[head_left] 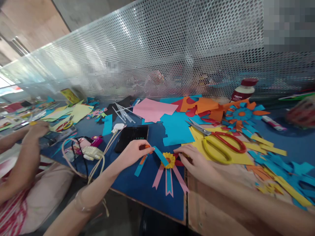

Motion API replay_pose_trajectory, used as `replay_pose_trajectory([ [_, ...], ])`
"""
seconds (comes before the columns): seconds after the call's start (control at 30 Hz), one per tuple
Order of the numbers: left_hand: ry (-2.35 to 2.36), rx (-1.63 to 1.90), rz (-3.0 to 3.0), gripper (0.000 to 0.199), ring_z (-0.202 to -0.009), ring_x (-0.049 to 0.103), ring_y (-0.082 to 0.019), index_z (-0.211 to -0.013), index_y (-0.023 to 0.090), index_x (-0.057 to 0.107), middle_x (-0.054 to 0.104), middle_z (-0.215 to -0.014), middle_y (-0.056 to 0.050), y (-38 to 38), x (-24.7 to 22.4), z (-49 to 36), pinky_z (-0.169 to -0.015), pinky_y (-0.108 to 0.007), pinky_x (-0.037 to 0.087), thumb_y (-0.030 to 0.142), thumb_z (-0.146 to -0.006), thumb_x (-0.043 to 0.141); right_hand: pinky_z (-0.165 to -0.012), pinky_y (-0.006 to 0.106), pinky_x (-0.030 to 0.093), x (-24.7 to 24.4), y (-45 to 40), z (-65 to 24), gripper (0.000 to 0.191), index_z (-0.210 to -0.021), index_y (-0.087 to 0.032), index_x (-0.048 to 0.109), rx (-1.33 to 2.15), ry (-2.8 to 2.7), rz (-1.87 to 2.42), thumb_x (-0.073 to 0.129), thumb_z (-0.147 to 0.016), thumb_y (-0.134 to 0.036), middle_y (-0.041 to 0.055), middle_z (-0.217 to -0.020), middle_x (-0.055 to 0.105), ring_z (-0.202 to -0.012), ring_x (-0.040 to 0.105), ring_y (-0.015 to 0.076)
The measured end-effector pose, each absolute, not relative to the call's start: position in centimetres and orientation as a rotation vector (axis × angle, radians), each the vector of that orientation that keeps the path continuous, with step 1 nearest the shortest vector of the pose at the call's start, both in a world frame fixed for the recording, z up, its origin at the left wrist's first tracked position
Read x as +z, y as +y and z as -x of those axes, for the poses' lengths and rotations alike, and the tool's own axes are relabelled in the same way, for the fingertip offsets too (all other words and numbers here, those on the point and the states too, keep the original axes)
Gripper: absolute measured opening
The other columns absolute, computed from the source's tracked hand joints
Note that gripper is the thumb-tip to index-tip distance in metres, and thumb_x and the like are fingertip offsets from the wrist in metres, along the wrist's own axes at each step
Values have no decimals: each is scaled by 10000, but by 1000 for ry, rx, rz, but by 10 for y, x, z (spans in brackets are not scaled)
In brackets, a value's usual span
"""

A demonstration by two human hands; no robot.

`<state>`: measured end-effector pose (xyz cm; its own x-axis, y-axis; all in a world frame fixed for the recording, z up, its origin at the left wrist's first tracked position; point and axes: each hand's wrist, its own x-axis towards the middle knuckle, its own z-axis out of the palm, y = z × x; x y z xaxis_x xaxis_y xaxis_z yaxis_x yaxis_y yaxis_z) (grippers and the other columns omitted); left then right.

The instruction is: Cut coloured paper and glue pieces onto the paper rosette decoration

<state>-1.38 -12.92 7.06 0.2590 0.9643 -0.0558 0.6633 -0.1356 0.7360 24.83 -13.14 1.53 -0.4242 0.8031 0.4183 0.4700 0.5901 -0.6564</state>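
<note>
Standing capped, a bottle rises beyond the left hand pinching blue paper

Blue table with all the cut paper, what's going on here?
A person is handling a yellow paper flower with pink and blue paper tails below it. Their left hand pinches a blue paper strip that reaches over the flower. Their right hand is beside it, at some red paper; whether it grips it is unclear. Scissors lie open to the right, on coloured paper. Another person's arms show at the left.
</note>
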Motion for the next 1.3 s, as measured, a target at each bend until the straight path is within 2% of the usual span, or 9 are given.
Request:
replay_pose_trajectory([
  [0.17,1413,599,-1687,336,-494,563,-111,-780,163,633,691,-752,-42,-131,63,1,-410,-206,378,494,-809,583,-859,413,477,13,-131,-249,216,-1008,-205,629,595,-2092,1010,426,-937,-193,61,-987,654,-974,574,208],
  [0.23,1399,623,-1660,338,-516,567,-108,-765,156,631,689,-751,-47,-133,62,-3,-422,-197,390,490,-800,597,-858,410,474,13,-130,-249,211,-1008,-205,628,600,-2099,1016,431,-934,-189,60,-989,654,-974,571,208],
  [0.37,1379,686,-1632,318,-553,575,-107,-740,149,632,670,-716,-35,-140,61,-9,-543,-215,470,463,-790,626,-852,401,465,15,-130,-250,201,-1017,-201,622,576,-2095,1001,441,-932,-178,63,-995,653,-971,562,207],
  [0.57,1440,932,-1492,282,-581,557,-112,-703,151,630,629,-657,-6,-176,53,-29,-561,-212,437,418,-791,655,-826,417,412,28,-157,-240,82,-918,-199,631,297,-2072,838,625,-837,-211,74,-998,620,-962,496,240],
  [0.73,1331,1169,-1348,235,-585,503,-94,-716,158,632,591,-676,5,-201,45,-52,-530,-200,392,373,-808,660,-763,385,381,38,-179,-228,59,-849,-206,646,578,-2075,948,683,-816,-237,36,-847,604,-850,484,212],
  [0.9,1248,1278,-1381,175,-736,540,-112,-720,164,625,578,-750,-2,-201,38,-65,-685,-215,426,292,-835,649,-741,361,387,43,-183,-225,73,-782,-194,640,846,-1984,1014,622,-853,-194,26,-769,586,-797,499,190],
  [1.13,1294,1233,-1380,187,-663,513,-91,-744,165,645,584,-781,-9,-203,37,-64,-545,-183,394,333,-826,658,-756,353,392,41,-185,-225,163,-751,-197,624,846,-1930,993,543,-893,-192,20,-775,598,-801,510,175],
  [1.3,1315,1087,-1390,207,-558,497,-76,-893,183,687,633,-803,-20,-204,46,-47,-478,-184,391,370,-804,677,-752,360,386,46,-184,-225,156,-741,-198,612,869,-1983,1023,553,-885,-203,21,-776,590,-807,503,181],
])
